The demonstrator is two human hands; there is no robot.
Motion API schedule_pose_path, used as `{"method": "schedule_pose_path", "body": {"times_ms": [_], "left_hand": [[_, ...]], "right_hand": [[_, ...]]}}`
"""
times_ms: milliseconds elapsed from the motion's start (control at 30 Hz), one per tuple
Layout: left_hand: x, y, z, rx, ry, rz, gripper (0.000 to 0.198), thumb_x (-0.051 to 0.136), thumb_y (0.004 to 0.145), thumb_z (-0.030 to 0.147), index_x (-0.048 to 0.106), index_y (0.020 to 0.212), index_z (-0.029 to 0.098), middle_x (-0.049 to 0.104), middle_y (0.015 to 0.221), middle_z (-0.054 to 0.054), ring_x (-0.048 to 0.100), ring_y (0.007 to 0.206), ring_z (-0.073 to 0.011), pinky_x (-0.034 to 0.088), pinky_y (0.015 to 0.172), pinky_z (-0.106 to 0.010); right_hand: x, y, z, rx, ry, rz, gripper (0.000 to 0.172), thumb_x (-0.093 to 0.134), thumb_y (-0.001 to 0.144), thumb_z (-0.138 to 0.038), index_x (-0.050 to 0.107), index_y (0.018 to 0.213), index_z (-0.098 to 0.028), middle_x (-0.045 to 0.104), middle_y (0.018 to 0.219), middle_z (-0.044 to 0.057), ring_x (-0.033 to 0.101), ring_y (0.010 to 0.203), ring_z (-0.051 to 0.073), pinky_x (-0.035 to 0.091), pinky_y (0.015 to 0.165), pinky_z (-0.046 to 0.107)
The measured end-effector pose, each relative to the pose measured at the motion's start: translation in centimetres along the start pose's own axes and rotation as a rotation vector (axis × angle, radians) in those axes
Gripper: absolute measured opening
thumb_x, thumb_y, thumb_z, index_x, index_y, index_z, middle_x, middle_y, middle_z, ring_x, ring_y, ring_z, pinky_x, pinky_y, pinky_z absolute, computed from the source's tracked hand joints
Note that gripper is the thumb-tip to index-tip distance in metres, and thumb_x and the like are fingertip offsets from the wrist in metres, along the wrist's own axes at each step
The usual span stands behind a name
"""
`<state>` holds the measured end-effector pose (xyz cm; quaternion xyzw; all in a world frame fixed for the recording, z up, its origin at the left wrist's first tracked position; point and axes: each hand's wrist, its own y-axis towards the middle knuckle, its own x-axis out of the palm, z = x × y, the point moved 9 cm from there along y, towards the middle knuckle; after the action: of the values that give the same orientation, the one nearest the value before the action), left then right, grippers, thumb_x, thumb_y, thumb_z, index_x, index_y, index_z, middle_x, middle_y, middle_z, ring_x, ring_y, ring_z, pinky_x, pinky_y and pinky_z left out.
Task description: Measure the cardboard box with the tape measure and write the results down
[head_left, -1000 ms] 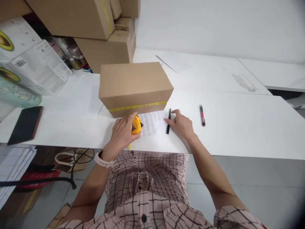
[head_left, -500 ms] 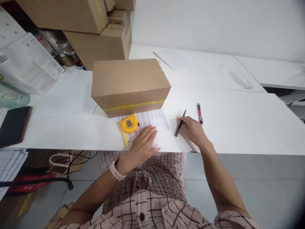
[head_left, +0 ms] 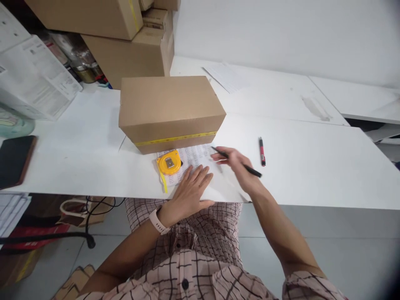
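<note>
My left hand lies flat with fingers spread on a printed sheet of paper near the table's front edge. A black pen is held in my right hand, its tip pointing left above the sheet's right part; whether it touches the paper I cannot tell. Left of my left fingers, a yellow tape measure rests on the sheet with a short bit of its blade out. Just behind stands a closed cardboard box, a yellow strip running along its front and its base covering the sheet's far edge.
A red and black pen lies on the white table to the right. Cartons are stacked at the back left. A dark phone and a white box are at far left. Another paper lies behind.
My right hand has lifted the black pen off the table and brought it left over the sheet. My left hand has shifted slightly right on the paper.
</note>
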<state>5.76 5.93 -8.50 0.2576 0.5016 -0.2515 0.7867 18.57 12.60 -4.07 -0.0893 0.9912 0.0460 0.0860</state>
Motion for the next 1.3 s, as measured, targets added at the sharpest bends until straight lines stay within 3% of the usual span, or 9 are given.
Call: {"method": "schedule_pose_path", "body": {"times_ms": [100,200,267,400,567,733,833,1000,1300], "left_hand": [[0.1,0.1,-0.1,-0.018,-0.011,-0.008,0.08,0.064,0.089,0.06,0.038,0.149,0.014,0.039,0.159,-0.02,0.023,0.153,-0.0369,0.016,0.124,-0.06],[0.0,0.1,-0.1,-0.032,-0.014,-0.007,0.079,0.066,0.087,0.059,0.04,0.147,0.015,0.04,0.159,-0.019,0.026,0.152,-0.0376,0.017,0.124,-0.059],[-0.1,0.2,-0.2,-0.034,-0.02,0.005,0.078,0.066,0.087,0.06,0.041,0.147,0.016,0.041,0.158,-0.018,0.027,0.151,-0.0378,0.017,0.124,-0.059],[-0.3,0.5,-0.5,-0.039,-0.056,0.023,0.081,0.064,0.087,0.063,0.037,0.148,0.015,0.044,0.155,-0.02,0.033,0.148,-0.037,0.021,0.123,-0.058],[-0.5,1.2,-1.0,-0.053,-0.063,0.028,0.083,0.068,0.086,0.058,0.038,0.147,0.011,0.046,0.153,-0.022,0.034,0.148,-0.037,0.023,0.123,-0.056],[-0.4,1.3,-1.1,-0.057,-0.095,0.038,0.08,0.067,0.087,0.057,0.039,0.147,0.012,0.047,0.152,-0.021,0.033,0.148,-0.0364,0.022,0.123,-0.058],[-0.6,1.3,-1.1,-0.057,-0.113,0.045,0.077,0.066,0.088,0.055,0.039,0.147,0.014,0.047,0.152,-0.019,0.033,0.147,-0.0362,0.022,0.123,-0.058],[-0.9,1.3,-0.9,-0.041,-0.141,0.034,0.073,0.069,0.087,0.051,0.041,0.146,0.018,0.05,0.149,-0.014,0.035,0.145,-0.037,0.022,0.123,-0.059],[-0.8,1.2,-1.1,-0.052,-0.142,0.052,0.076,0.072,0.085,0.051,0.041,0.144,0.013,0.043,0.154,-0.021,0.036,0.145,-0.0381,0.025,0.123,-0.058]], "right_hand": [[4.3,2.3,2.0,0.11,0.158,-0.08,0.037,0.067,0.087,-0.057,0.07,0.09,-0.02,0.072,0.085,0.005,0.067,0.09,0.02,0.054,0.083,0.036],[4.2,4.2,4.3,0.103,0.148,0.126,0.046,0.068,0.085,-0.058,0.055,0.062,-0.02,0.055,0.06,-0.002,0.059,0.071,0.015,0.049,0.069,0.03],[4.0,4.7,5.2,0.082,0.126,0.167,0.043,0.068,0.084,-0.059,0.056,0.068,-0.02,0.054,0.061,-0.004,0.052,0.063,0.012,0.046,0.062,0.028],[4.0,4.5,5.9,0.074,0.103,0.063,0.038,0.078,0.076,-0.053,0.062,0.087,-0.02,0.064,0.076,-0.001,0.053,0.065,0.012,0.045,0.06,0.028],[2.8,3.7,5.3,0.05,-0.066,0.133,0.033,0.061,0.091,-0.053,0.053,0.081,-0.022,0.049,0.062,-0.006,0.044,0.056,0.011,0.037,0.054,0.027],[3.0,3.7,5.0,0.017,-0.037,0.137,0.029,0.061,0.092,-0.05,0.054,0.09,-0.022,0.06,0.08,-0.001,0.058,0.071,0.014,0.047,0.065,0.029],[3.0,3.8,5.3,0.028,-0.061,0.163,0.031,0.066,0.087,-0.05,0.053,0.084,-0.022,0.059,0.076,-0.001,0.056,0.067,0.014,0.046,0.061,0.028],[2.9,4.1,5.1,0.036,-0.143,0.199,0.032,0.063,0.087,-0.042,0.044,0.07,-0.024,0.042,0.055,-0.007,0.037,0.051,0.01,0.033,0.05,0.026],[3.4,4.2,4.9,0.005,-0.173,0.163,0.027,0.061,0.086,-0.031,0.044,0.068,-0.023,0.041,0.056,-0.007,0.037,0.052,0.01,0.031,0.051,0.027]]}}
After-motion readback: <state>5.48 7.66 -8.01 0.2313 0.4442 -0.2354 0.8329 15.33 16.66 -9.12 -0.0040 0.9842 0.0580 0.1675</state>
